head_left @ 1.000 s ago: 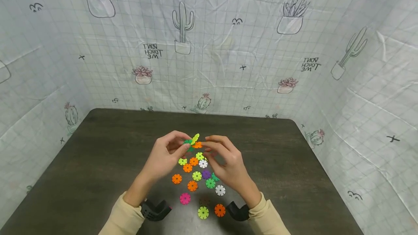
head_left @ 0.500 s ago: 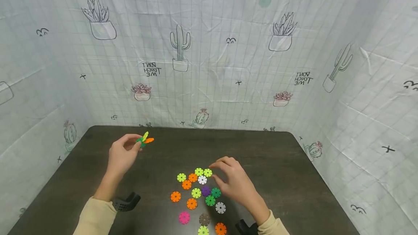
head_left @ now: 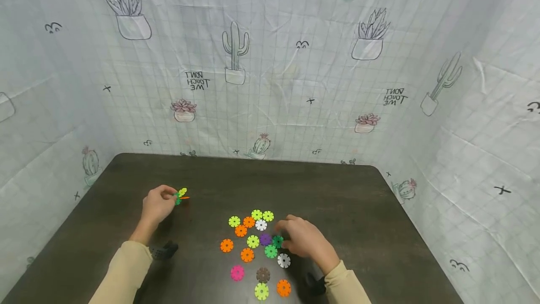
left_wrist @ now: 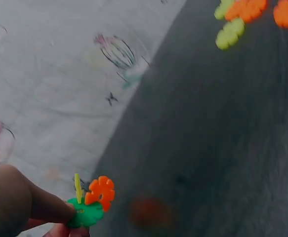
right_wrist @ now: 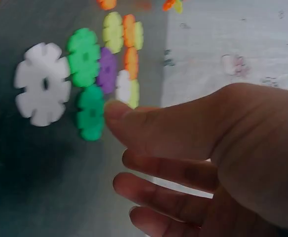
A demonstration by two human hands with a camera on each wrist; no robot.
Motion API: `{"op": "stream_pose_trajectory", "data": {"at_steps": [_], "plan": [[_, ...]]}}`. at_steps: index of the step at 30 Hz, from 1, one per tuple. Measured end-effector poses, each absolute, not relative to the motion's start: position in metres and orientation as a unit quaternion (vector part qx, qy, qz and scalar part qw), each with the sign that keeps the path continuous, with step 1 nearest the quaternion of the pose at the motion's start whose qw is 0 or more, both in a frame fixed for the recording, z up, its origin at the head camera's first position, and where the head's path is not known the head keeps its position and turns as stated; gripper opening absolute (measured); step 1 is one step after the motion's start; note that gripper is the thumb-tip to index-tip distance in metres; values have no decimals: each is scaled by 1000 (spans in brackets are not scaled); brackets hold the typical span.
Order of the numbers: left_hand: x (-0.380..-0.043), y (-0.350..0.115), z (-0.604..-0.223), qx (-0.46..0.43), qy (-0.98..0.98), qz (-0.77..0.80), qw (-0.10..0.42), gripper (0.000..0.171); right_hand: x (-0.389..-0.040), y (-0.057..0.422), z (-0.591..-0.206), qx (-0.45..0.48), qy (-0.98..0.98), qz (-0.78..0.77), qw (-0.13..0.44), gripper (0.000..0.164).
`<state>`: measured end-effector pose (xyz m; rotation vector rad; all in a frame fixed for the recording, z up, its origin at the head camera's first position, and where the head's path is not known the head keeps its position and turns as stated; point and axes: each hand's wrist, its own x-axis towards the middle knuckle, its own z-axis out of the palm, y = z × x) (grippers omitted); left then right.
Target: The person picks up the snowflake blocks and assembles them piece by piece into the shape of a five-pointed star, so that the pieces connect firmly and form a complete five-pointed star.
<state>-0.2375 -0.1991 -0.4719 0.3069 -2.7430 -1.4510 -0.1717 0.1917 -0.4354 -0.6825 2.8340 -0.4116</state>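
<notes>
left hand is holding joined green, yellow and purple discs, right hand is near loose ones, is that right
Not purple: in the left wrist view, the left hand holds joined green, yellow and orange discs. The right hand is indeed near loose ones.

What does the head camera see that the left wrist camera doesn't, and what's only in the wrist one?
Only the head view shows the right hand, pink disc, brown disc and purple disc.

Only the left wrist view shows the flat face of the held orange disc; the head view sees it nearly edge-on.

Both show the left hand pinching a green disc, the upright lime disc joined to it, and the cactus-print cloth.
</notes>
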Motion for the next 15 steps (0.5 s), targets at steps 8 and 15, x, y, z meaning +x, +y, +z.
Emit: {"op": "stream_pose_trajectory", "data": {"at_steps": [8, 15], "plan": [[-243, -205, -494, 121, -882, -456, 11, 27, -182, 189, -455, -228, 957, -150, 97, 24], [-223, -181, -484, 79, -914, -392, 66, 35, -188, 183, -457, -194, 963, -149, 112, 23]]}}
